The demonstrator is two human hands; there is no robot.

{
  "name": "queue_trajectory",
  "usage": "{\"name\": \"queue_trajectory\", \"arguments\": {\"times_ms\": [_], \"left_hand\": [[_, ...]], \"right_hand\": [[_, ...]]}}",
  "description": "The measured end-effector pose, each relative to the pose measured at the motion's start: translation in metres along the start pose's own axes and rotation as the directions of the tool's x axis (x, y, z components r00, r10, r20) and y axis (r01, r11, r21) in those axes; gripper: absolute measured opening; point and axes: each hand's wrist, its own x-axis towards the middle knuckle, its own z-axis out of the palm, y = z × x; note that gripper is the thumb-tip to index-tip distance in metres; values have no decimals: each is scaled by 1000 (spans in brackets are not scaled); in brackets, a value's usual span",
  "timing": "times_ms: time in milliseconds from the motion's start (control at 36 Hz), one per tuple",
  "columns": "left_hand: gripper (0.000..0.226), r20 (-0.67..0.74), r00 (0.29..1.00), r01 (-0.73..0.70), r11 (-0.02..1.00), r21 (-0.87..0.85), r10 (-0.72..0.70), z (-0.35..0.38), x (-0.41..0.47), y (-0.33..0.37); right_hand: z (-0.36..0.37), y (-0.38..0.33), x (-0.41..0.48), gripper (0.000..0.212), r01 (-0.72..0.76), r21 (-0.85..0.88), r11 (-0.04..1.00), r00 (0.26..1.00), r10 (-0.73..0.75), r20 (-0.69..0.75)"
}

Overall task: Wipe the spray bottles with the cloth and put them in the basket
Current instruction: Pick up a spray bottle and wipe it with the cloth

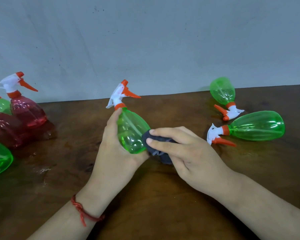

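- Dark wooden tabletop (163, 213) lies nearest; above it my left hand (111, 153) wraps the translucent green plastic spray bottle (130, 134).
- My right hand (189, 153) pinches a dark grey cloth (164, 158) against its side.
- Hard rubbing could twist that slick bottle loose.

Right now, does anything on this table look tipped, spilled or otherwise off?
At right, the far green bottle and near green bottle lie on their sides. Toward the left, the table shows glossy, wet-looking patches, possibly spilled liquid.
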Motion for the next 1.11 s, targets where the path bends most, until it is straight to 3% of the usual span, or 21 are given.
{"name": "queue_trajectory", "arguments": {"times_ms": [167, 361, 556, 750, 889, 1111], "left_hand": [[121, -13, 999, -35, 998, 43, 36, -1, 2, -4], [111, 99, 961, -272, 945, 180, 258, 10, -6, -4], [104, 214, 922, -360, 918, 167, 323, 15, -6, -1], [106, 211, 910, -395, 902, 175, 357, 16, -5, 0], [109, 215, 934, -323, 934, 155, 287, 15, -9, 4], [118, 61, 995, -77, 996, 39, 74, 10, -5, -2]], "right_hand": [[3, 1, 1, 52, -9, -35, 999, 1000, 9, 11], [6, 1, 3, 50, -76, 24, 997, 993, 78, -88], [4, 5, 5, 52, -210, 189, 959, 958, 240, -154], [1, 4, 6, 54, -235, 290, 928, 941, 292, -171], [5, 5, 5, 54, -230, 259, 938, 948, 276, -157], [5, 1, 0, 53, -123, 119, 985, 991, 128, -36]]}}
